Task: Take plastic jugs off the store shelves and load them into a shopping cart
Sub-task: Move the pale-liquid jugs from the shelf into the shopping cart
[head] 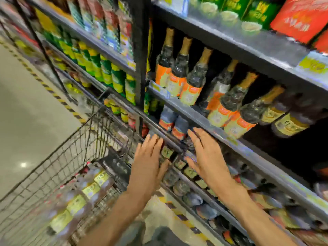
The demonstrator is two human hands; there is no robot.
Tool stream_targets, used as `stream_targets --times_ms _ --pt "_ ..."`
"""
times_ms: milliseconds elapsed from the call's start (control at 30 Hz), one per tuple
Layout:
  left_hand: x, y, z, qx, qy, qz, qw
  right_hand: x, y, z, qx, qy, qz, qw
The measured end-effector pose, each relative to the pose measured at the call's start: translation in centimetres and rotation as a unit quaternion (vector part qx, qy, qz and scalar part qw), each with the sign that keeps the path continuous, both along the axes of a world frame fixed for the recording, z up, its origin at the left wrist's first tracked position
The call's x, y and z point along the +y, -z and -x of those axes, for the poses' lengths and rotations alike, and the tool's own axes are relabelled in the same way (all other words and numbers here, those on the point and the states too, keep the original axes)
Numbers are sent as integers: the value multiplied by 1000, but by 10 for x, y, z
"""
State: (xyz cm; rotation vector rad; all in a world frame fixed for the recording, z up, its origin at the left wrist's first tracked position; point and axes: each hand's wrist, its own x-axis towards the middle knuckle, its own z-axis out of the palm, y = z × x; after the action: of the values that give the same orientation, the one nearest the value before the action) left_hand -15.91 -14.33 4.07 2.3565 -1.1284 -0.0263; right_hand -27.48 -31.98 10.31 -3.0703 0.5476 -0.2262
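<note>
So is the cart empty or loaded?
Loaded: the cart already holds several yellow-labelled jugs lying along its bottom.

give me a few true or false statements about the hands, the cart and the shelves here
1. Both hands are open and hold nothing. True: left hand, right hand.
2. The shopping cart is empty. False: jugs with yellow labels lie in it.
3. The cart stands on the person's left. True.
4. The gold-capped bottles sit below the hands. False: they stand on the shelf above.
5. The right hand grips a bottle neck. False: its fingers are spread, gripping nothing.
</note>
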Motion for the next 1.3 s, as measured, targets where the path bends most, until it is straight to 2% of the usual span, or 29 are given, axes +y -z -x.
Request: stream_targets --times_ms 133,300,467,633,800,900,1000,1033,1133,1200,1300 --pt "85 31 -36 35 -112 -22 993 62 24 -80 48 -123 -14 991" --pt "194 80 -56 101 -253 -65 960 147 68 -161 118 -238 -10 964" --pt "287 124 -49 142 -357 -111 917 220 118 -212 212 -326 -54 920" --pt "335 191 -58 252 -419 -144 860 278 167 -247 290 -382 -89 873" --pt "355 289 -71 344 -480 -148 793 309 257 -265 302 -379 -151 862" --pt "356 352 -71 385 -503 -122 764 314 314 -266 293 -403 -153 853" --pt "357 407 -76 448 -589 31 672 317 362 -269 332 -357 -218 845" --pt "357 420 -81 449 -601 69 658 317 374 -266 334 -348 -228 846" --pt "361 483 -79 451 -595 137 652 318 397 -262 362 -343 -212 841" --pt "363 512 -71 452 -606 131 642 317 412 -261 376 -337 -211 837" --pt "362 487 -74 457 -613 142 629 326 418 -265 377 -283 -297 830"
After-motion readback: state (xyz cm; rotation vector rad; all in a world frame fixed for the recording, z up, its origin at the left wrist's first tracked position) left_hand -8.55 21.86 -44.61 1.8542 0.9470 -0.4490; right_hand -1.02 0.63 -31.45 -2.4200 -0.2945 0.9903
